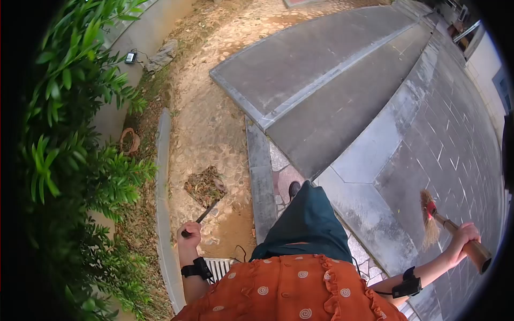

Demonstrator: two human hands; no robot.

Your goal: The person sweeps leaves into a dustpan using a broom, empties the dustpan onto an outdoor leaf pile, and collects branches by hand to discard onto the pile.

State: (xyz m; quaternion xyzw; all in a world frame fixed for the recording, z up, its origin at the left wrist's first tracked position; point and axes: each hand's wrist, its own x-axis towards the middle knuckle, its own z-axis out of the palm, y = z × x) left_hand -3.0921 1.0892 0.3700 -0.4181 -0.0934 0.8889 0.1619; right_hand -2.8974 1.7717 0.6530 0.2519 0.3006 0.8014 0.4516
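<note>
My left hand is closed around the dark handle of a long-handled dustpan. At the far end of that handle lies a heap of dry brown leaves, which hides most of the pan. Out to the right, my right hand grips the thick wooden or bamboo handle of a broom. The broom's straw bristles, bound with red near the handle, hang over the grey paving; whether they touch it I cannot tell.
Leafy green bushes line the left side, with a stone curb beside them. Raised grey slabs stand ahead, and dark paving spreads right. A drain grate lies near my left wrist. A small solar lamp is by the wall.
</note>
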